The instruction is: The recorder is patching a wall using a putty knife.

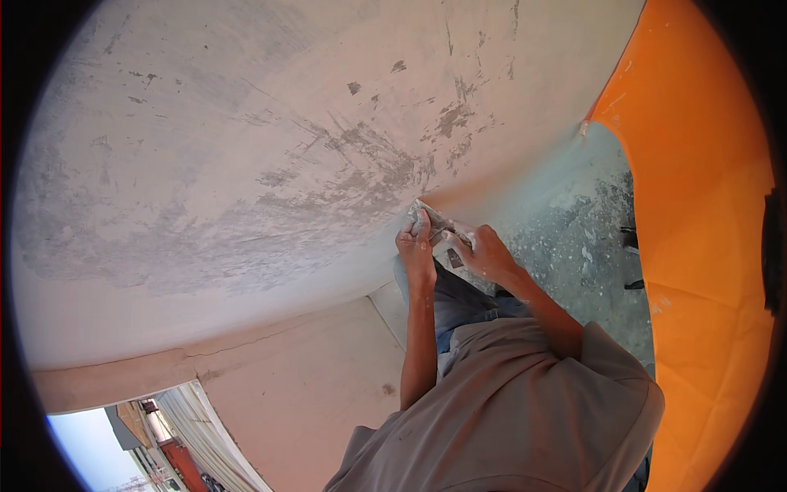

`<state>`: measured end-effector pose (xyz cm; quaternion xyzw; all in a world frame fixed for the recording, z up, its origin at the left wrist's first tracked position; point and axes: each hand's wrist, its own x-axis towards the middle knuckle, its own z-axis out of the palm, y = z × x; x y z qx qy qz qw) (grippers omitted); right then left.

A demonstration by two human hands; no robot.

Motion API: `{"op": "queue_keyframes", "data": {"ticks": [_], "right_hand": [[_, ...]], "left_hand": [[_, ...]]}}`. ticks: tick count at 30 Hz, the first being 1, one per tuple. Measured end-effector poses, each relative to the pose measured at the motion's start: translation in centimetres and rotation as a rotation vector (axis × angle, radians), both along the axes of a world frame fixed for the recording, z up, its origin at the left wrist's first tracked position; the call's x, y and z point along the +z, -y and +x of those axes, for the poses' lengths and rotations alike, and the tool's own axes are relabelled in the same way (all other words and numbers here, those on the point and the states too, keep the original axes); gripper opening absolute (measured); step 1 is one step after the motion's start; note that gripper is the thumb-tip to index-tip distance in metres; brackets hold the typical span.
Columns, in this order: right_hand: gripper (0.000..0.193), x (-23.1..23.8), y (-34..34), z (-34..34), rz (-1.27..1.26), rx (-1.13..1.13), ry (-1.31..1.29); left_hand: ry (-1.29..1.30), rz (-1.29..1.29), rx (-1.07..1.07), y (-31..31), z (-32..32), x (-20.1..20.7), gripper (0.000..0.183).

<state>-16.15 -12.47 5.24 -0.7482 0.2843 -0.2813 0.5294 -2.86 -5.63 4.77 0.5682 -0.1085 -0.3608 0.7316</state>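
Note:
Both my hands meet at the foot of a plastered white wall. My left hand pinches one end of a small grey folded sheet, like sandpaper, with the fingers closed on it. My right hand grips the sheet's other end, just to the right. The sheet rests against the wall's lower edge, where the plaster shows grey scuffed patches. My forearms reach up from my grey shirt.
An orange wall stands to the right. A dusty, speckled concrete floor lies between the walls. Below the white wall is a pinkish ledge, and past its edge at the lower left, roofs and sky far below.

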Motion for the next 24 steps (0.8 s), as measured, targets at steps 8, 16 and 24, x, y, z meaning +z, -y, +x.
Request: {"op": "queue_keyframes", "data": {"ticks": [8,16,24], "right_hand": [[0.027,-3.3,2.2,-7.3,-0.219,-0.125,-0.505],[0.025,-1.9,1.7,-5.3,-0.336,-0.074,-0.248],[0.037,3.1,1.4,-1.6,-0.084,0.095,-0.140]], "left_hand": [[0.205,0.183,0.112,-8.6,5.2,0.9,0.035],[0.409,0.211,0.282,-13.3,4.0,0.1,0.031],[0.313,0.109,0.165,-12.3,1.9,1.3,0.015]]}}
